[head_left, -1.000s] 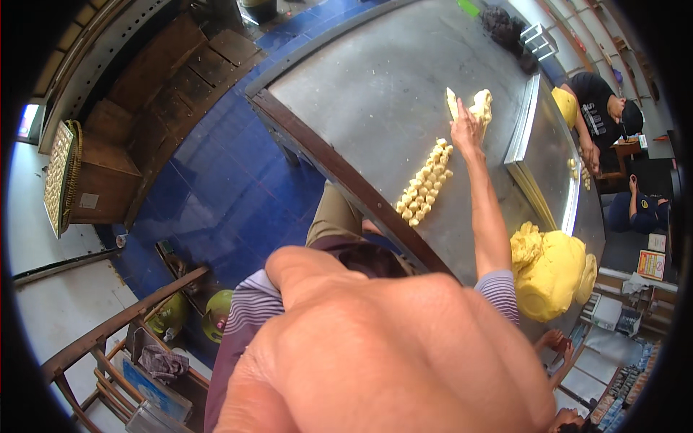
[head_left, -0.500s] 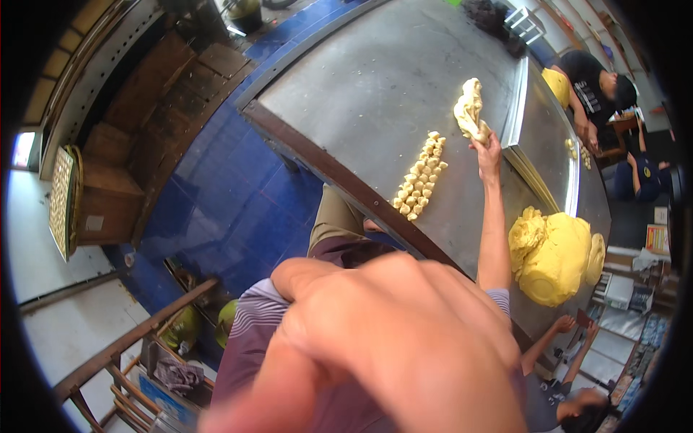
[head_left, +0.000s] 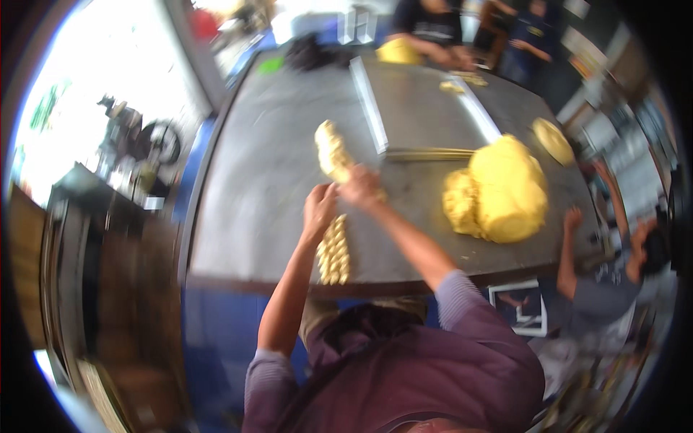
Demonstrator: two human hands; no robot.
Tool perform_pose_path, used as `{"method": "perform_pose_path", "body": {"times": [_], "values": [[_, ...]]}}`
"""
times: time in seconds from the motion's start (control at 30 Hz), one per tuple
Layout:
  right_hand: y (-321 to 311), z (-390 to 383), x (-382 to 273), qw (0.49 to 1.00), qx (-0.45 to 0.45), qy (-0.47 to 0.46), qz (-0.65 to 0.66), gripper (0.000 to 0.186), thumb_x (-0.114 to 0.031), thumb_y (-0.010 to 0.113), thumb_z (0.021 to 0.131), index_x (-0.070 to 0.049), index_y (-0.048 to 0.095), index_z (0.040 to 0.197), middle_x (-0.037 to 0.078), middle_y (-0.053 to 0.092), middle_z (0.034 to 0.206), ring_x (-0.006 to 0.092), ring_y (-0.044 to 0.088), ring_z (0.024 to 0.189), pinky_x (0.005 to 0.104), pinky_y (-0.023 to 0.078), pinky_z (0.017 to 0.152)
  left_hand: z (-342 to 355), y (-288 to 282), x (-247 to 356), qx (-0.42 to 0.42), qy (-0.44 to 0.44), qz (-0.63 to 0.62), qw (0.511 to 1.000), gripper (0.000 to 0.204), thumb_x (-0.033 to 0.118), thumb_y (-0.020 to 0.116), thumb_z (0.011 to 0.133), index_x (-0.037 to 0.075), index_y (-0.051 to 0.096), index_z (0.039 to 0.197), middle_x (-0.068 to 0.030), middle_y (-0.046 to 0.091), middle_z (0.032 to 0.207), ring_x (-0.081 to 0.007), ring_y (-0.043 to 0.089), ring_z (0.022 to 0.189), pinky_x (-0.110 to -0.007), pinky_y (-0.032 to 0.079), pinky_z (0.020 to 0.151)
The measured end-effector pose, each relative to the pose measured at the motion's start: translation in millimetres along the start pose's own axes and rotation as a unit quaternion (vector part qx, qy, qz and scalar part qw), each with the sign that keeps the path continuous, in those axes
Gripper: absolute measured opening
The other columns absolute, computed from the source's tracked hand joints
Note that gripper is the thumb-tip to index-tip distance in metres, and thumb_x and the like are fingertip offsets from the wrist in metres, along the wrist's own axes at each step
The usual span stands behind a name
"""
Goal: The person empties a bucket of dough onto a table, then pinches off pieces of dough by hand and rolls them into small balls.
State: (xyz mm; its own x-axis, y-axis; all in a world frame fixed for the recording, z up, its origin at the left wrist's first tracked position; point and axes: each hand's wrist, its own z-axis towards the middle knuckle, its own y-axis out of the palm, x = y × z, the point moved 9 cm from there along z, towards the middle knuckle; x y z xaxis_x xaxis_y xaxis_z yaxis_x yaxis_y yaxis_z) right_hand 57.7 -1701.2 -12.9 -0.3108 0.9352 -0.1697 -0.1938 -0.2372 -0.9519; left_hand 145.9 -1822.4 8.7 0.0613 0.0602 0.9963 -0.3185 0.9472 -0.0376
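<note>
Yellow, long, lumpy dough: our right hand grips its near end; we can't tell about our left hand's hold.

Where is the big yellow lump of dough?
In the head view, the big yellow lump sits on the right side of the table, right of the person's right hand, beside the flat metal trays.

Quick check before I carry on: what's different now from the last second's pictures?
The left hand has dropped from close to the camera down to the table, beside the right hand at the near end of the dough strip; blur hides their grip. The head view has turned. Unchanged: small dough pieces by the table's edge, large dough mass near the trays.
</note>
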Motion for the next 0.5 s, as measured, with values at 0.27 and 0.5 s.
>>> {"method": "perform_pose_path", "body": {"times": [0.27,0.5], "values": [[-9.2,2.3,14.5,0.977,-0.025,0.008,0.211,0.028,-0.014,0.056,0.087,0.0,0.051,0.11,0.023,0.061,0.102,0.0414,0.063,0.093,0.0489,0.053,0.075,100.4,77.3,-129.4,-0.17,-0.382,-0.205,0.885,0.031,0.029,0.06,0.09,-0.001,0.058,0.099,-0.0113,0.062,0.078,-0.0228,0.06,0.066,-0.035,0.048,0.052],[-64.1,-30.5,35.7,0.972,-0.02,-0.039,0.232,0.026,-0.017,0.055,0.089,-0.001,0.052,0.11,0.022,0.067,0.091,0.0388,0.066,0.084,0.046,0.054,0.069,160.0,124.3,-140.5,-0.116,-0.347,-0.396,0.843,0.026,0.018,0.051,0.096,0.006,0.049,0.12,-0.0136,0.062,0.096,-0.0263,0.064,0.083,-0.036,0.055,0.072]]}}
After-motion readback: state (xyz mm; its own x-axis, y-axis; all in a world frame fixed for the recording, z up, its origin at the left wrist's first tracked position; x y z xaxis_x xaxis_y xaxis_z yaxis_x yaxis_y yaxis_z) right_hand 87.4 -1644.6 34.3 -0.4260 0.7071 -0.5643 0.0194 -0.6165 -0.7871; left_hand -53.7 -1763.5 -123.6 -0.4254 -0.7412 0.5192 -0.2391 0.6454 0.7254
